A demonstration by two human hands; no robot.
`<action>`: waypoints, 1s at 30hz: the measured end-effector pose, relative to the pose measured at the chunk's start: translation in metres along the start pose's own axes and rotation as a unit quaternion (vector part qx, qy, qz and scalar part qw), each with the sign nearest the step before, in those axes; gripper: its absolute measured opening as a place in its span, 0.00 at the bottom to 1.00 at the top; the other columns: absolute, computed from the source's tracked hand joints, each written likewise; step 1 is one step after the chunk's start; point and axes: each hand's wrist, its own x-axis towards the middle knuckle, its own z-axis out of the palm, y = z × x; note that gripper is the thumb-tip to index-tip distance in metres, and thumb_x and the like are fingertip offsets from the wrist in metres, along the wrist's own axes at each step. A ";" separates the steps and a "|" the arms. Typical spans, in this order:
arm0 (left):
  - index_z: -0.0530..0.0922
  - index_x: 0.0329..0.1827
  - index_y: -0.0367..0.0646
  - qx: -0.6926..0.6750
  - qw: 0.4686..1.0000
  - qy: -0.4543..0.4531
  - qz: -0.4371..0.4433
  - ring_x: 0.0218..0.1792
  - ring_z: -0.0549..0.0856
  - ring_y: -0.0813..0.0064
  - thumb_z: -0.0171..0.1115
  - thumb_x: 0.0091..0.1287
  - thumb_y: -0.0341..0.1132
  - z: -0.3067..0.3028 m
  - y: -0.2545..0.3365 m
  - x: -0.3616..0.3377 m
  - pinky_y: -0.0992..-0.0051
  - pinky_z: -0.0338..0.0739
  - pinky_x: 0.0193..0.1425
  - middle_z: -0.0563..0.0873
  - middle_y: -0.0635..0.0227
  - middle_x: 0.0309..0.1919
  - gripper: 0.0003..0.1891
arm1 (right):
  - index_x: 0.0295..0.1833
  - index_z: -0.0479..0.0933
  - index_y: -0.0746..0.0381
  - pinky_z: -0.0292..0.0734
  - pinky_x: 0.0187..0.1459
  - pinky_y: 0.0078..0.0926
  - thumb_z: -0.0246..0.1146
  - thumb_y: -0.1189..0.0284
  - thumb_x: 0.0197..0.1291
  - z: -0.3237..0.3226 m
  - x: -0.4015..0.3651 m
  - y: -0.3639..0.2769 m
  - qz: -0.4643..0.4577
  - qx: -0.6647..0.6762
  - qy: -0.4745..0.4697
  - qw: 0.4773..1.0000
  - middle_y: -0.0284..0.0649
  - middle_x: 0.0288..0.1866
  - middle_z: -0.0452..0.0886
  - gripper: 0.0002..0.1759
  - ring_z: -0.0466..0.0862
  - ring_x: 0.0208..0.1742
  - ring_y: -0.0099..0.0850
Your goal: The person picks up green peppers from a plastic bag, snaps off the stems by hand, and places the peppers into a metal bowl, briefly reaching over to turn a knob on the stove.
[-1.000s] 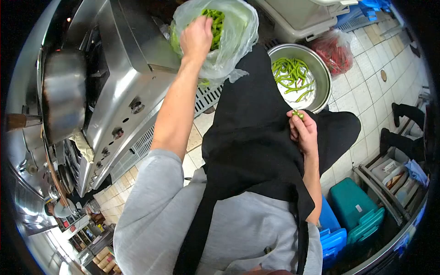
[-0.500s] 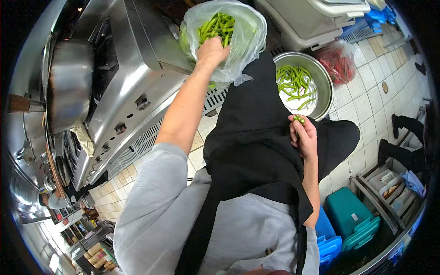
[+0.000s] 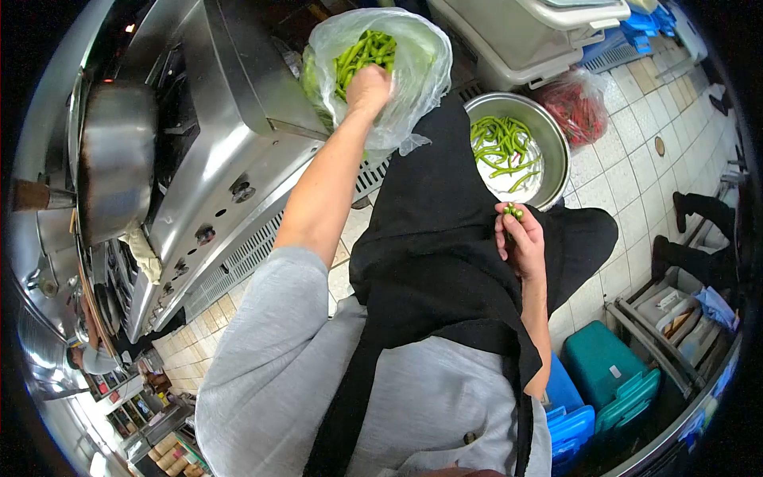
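Observation:
My left hand [image 3: 369, 89] reaches into a clear plastic bag [image 3: 425, 75], against a pile of long green chili peppers [image 3: 367, 57]; its fingertips are hidden there. Above my lap, my right hand [image 3: 523, 241] is closed around a small bunch of green chili peppers [image 3: 513, 211], with only their rounded ends showing between thumb and fingers. Just beyond that hand, on the floor, a round metal pot [image 3: 563, 163] holds more loose green chili peppers [image 3: 501, 143] along one side.
A stove front with knobs [image 3: 242, 191] runs along the left, with a large steel pot [image 3: 119, 159] on top. A bag of red peppers [image 3: 574, 110] and a grey bin [image 3: 509, 40] stand beyond the metal pot. Teal [image 3: 604, 366] and blue bins are lower right. Other people are partly visible.
My left hand sits a little deeper among the peppers in the bag. My right hand keeps its bunch, tilted slightly. The whole view has shifted a little.

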 end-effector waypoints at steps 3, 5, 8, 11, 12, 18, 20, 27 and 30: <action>0.79 0.56 0.36 -0.225 0.961 0.162 -0.016 0.48 0.87 0.63 0.56 0.70 0.42 0.016 -0.034 0.010 0.65 0.80 0.52 0.88 0.54 0.46 0.20 | 0.57 0.75 0.66 0.67 0.18 0.15 0.57 0.70 0.72 -0.008 -0.002 0.002 -0.013 0.022 0.009 1.000 0.35 0.34 0.77 0.14 0.75 0.25 0.20; 0.77 0.55 0.32 -0.453 0.874 0.177 0.008 0.40 0.86 0.72 0.52 0.74 0.38 -0.019 -0.010 -0.046 0.71 0.79 0.45 0.87 0.60 0.37 0.17 | 0.57 0.75 0.66 0.67 0.18 0.15 0.57 0.71 0.72 -0.008 0.000 0.003 -0.009 0.034 0.007 0.999 0.35 0.34 0.77 0.14 0.76 0.25 0.20; 0.78 0.54 0.35 -0.420 0.897 0.109 0.084 0.38 0.84 0.79 0.52 0.76 0.37 -0.048 0.026 -0.127 0.75 0.78 0.42 0.84 0.68 0.34 0.14 | 0.58 0.74 0.66 0.69 0.19 0.15 0.57 0.70 0.72 -0.006 0.005 0.000 0.007 0.037 -0.006 0.999 0.35 0.36 0.78 0.14 0.77 0.27 0.19; 0.80 0.52 0.39 -0.324 0.903 -0.096 0.265 0.34 0.85 0.74 0.59 0.74 0.38 -0.039 0.045 -0.195 0.70 0.79 0.40 0.86 0.67 0.34 0.13 | 0.58 0.75 0.65 0.71 0.19 0.15 0.57 0.70 0.72 -0.004 0.009 0.000 0.011 0.028 -0.015 0.999 0.35 0.37 0.78 0.14 0.78 0.29 0.19; 0.82 0.50 0.41 -0.233 0.885 -0.160 0.371 0.34 0.86 0.70 0.61 0.71 0.39 -0.036 0.047 -0.197 0.68 0.79 0.39 0.86 0.67 0.34 0.12 | 0.58 0.75 0.65 0.72 0.20 0.15 0.57 0.70 0.72 -0.004 0.009 -0.001 0.024 0.025 -0.012 0.999 0.35 0.37 0.79 0.14 0.78 0.29 0.19; 0.85 0.42 0.52 0.038 0.790 -0.184 0.584 0.39 0.83 0.72 0.66 0.66 0.40 -0.013 0.068 -0.199 0.69 0.66 0.49 0.84 0.72 0.33 0.06 | 0.57 0.76 0.65 0.73 0.21 0.14 0.57 0.69 0.72 -0.008 -0.002 0.000 0.044 0.010 -0.019 0.999 0.33 0.37 0.79 0.14 0.79 0.30 0.18; 0.85 0.43 0.51 0.047 0.783 -0.157 0.599 0.39 0.83 0.72 0.66 0.66 0.39 -0.007 0.072 -0.193 0.68 0.66 0.49 0.84 0.72 0.34 0.06 | 0.56 0.77 0.63 0.73 0.22 0.14 0.57 0.68 0.73 -0.009 -0.002 0.002 0.035 -0.029 -0.039 0.998 0.31 0.35 0.79 0.13 0.78 0.29 0.17; 0.85 0.43 0.49 0.043 0.775 -0.102 0.622 0.41 0.83 0.70 0.67 0.64 0.38 -0.002 0.080 -0.189 0.65 0.68 0.54 0.85 0.71 0.36 0.08 | 0.51 0.79 0.62 0.62 0.21 0.14 0.57 0.67 0.73 -0.007 -0.003 0.001 0.028 -0.085 -0.048 0.995 0.26 0.29 0.75 0.11 0.68 0.21 0.13; 0.85 0.43 0.49 0.006 0.778 -0.130 0.615 0.41 0.83 0.70 0.68 0.64 0.38 0.004 0.078 -0.192 0.65 0.68 0.55 0.85 0.71 0.36 0.08 | 0.50 0.79 0.63 0.59 0.20 0.15 0.57 0.68 0.72 -0.014 -0.002 0.010 0.005 -0.106 -0.038 0.994 0.25 0.25 0.72 0.11 0.66 0.20 0.13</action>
